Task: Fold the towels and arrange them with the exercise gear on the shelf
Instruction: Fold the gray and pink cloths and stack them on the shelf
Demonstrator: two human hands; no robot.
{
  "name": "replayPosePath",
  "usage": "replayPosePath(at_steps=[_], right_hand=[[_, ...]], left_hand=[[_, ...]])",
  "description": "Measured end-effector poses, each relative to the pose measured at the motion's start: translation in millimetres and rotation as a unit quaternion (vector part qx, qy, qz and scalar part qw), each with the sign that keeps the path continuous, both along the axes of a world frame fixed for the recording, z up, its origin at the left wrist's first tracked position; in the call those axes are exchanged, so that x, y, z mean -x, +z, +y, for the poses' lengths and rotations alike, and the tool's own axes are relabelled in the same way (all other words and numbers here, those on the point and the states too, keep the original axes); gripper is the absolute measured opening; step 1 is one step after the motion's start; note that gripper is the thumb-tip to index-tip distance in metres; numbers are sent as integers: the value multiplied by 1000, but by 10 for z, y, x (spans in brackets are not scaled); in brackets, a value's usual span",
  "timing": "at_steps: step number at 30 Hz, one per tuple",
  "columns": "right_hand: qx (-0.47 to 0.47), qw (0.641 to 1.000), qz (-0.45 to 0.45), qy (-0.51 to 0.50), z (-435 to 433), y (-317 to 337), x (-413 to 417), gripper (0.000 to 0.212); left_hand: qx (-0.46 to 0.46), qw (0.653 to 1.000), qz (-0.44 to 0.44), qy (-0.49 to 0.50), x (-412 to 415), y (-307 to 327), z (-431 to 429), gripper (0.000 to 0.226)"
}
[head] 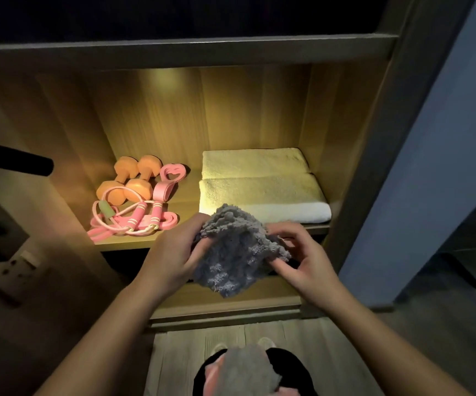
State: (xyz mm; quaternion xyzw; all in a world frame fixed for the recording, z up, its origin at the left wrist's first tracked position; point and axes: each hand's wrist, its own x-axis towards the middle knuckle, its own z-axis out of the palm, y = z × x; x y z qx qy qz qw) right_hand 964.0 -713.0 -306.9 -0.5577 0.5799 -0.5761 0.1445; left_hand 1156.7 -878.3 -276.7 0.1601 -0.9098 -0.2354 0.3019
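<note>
A small fluffy grey towel (235, 252) hangs crumpled between both hands, just in front of the lit wooden shelf (122, 243). My left hand (174, 255) grips its left edge and my right hand (296, 261) pinches its right edge. On the shelf's right side lie two folded white towels (262, 190), one behind the other. Left of them sit two orange dumbbells (129, 180), a pink skipping rope (134, 221) and a pink grip trainer (168, 181).
Another grey and pink cloth bundle (242, 372) sits low at my body near the bottom edge. A dark bar (14, 161) juts in from the left. A wall socket (14, 270) is at lower left, and a lower shelf board (225, 307) lies under my hands.
</note>
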Motion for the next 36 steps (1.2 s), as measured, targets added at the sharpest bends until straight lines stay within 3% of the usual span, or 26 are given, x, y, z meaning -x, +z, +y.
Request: replayPosePath(at_steps=[4,9,13,19,21,24,28,30,32,36], right_hand=[[-21,999,43,12,191,54,-49,26],[-114,986,104,64,299,214,-20,32],[-174,977,102,68,343,302,91,25],[-197,973,81,93,353,282,119,30],[-211,971,75,80,348,311,160,36],[-217,972,-1,92,294,298,174,38],[-195,956,-210,58,236,185,111,97],[-191,943,-262,73,211,54,-9,114],[-196,932,-292,81,175,-76,-204,118],[-183,939,-292,5,-12,-289,-594,101]], left_hand=[[34,999,20,-11,-97,104,196,26],[87,995,47,3,-112,282,290,21],[65,997,35,25,-158,231,288,30],[56,996,41,50,-147,141,247,19],[15,998,29,60,-118,63,264,7],[-72,992,20,99,-1,10,288,11],[-241,949,39,200,143,63,225,14],[-328,916,57,226,208,46,225,20],[-413,872,89,247,271,23,238,21],[-503,806,144,276,380,-39,254,19]])
